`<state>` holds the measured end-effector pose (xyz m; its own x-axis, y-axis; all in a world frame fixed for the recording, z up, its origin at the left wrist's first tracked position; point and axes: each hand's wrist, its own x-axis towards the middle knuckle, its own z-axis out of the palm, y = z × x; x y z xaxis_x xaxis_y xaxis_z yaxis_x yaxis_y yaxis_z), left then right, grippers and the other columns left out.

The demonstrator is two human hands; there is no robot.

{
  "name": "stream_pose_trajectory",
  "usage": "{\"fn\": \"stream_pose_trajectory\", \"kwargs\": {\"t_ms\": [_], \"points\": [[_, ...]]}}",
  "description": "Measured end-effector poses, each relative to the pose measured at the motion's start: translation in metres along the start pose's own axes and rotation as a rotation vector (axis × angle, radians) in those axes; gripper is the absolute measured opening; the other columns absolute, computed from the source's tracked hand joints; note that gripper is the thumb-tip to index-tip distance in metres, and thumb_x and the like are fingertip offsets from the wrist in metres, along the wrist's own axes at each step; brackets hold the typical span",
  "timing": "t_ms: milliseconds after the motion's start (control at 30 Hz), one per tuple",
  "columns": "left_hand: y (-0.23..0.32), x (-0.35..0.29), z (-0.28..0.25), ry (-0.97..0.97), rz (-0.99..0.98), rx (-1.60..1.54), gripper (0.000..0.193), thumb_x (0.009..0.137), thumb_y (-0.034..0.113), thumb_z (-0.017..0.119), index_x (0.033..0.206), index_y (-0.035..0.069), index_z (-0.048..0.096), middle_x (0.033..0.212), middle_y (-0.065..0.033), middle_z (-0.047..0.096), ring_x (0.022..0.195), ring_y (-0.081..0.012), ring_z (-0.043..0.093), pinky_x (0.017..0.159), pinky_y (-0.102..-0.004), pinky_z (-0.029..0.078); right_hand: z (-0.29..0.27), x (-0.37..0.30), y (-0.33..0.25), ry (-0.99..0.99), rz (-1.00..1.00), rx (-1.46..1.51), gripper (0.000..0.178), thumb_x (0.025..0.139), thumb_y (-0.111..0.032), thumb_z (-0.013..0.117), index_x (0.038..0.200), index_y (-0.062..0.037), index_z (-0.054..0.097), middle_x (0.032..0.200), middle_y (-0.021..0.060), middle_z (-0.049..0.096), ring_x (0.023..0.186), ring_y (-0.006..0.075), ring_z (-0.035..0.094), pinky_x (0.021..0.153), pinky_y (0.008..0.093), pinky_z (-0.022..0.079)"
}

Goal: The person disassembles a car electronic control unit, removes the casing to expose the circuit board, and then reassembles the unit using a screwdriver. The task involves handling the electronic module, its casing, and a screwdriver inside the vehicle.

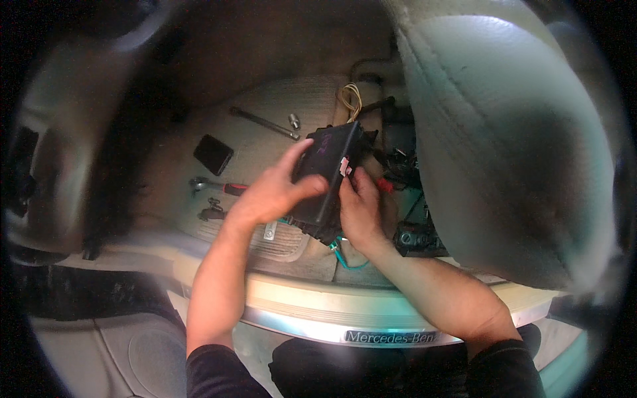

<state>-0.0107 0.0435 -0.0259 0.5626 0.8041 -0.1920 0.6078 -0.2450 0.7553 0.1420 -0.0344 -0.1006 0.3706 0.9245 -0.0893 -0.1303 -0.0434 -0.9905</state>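
A black rectangular box-shaped module (328, 166) with wires hanging from it is held above a car's footwell floor. My left hand (275, 189) grips its left side, thumb across the front face. My right hand (358, 205) holds its lower right edge, fingers by a small pink and white tab. Green wires (342, 255) trail from the bottom of the module. Yellow wires (350, 99) loop just behind its top.
On the beige carpet (265, 139) lie a long metal extension bar (262, 123), a small socket (293, 121), a flat black cover (213, 154), a red-handled tool (219, 186) and a small dark part (212, 212). A grey leather seat (504, 146) fills the right. A metal sill plate (318, 318) runs below.
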Motion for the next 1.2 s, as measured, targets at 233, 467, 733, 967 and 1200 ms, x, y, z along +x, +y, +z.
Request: {"fn": "stream_pose_trajectory", "kwargs": {"t_ms": [233,467,733,967,1200], "points": [[0.027,-0.011,0.000,-0.048,-0.008,-0.004,0.093,0.082,0.037,0.075,0.155,0.014,0.023,0.143,-0.0266,0.050,0.138,-0.0381,0.044,0.112,-0.0412,0.035,-0.001,0.002,0.014,0.068,-0.072,-0.177,0.026,0.101,-0.024,0.050,0.115,-0.0048,0.062,0.101,0.0045,0.066,0.090,0.0123,0.058,0.077,0.0271,0.046],[-0.009,-0.006,-0.022,0.024,-0.006,-0.458,0.081,0.082,0.038,0.065,0.150,0.008,0.034,0.145,-0.0243,0.047,0.135,-0.0332,0.045,0.112,-0.0409,0.033,0.001,-0.005,-0.015,-0.017,0.134,0.044,0.047,0.100,-0.046,0.054,0.116,-0.0027,0.062,0.106,0.0090,0.066,0.099,0.0200,0.057,0.086,0.0329,0.042],[-0.011,-0.001,-0.014,0.001,-0.060,-0.513,0.070,0.087,0.036,0.060,0.148,0.007,0.038,0.140,-0.0175,0.052,0.129,-0.0268,0.046,0.111,-0.0360,0.030,0.005,-0.004,-0.011,0.000,0.061,0.072,0.041,0.098,-0.047,0.059,0.109,-0.0070,0.063,0.097,-0.0004,0.063,0.081,0.0081,0.055,0.072,0.0229,0.044],[-0.018,0.002,-0.012,-0.071,-0.026,-0.451,0.069,0.089,0.034,0.058,0.148,0.004,0.036,0.142,-0.0192,0.051,0.131,-0.0273,0.046,0.111,-0.0341,0.031,0.007,-0.005,-0.014,-0.095,0.163,0.234,0.038,0.101,-0.034,0.059,0.121,-0.0019,0.059,0.104,0.0052,0.065,0.085,0.0133,0.064,0.079,0.0252,0.051],[-0.023,0.005,-0.008,-0.085,0.003,-0.529,0.066,0.091,0.033,0.056,0.147,0.003,0.037,0.135,-0.0177,0.054,0.123,-0.0239,0.052,0.106,-0.0338,0.039,0.007,-0.008,-0.015,-0.215,0.078,0.240,0.062,0.094,-0.021,0.068,0.142,0.0032,0.038,0.119,0.0117,0.059,0.107,0.0194,0.062,0.094,0.0315,0.050]]}}
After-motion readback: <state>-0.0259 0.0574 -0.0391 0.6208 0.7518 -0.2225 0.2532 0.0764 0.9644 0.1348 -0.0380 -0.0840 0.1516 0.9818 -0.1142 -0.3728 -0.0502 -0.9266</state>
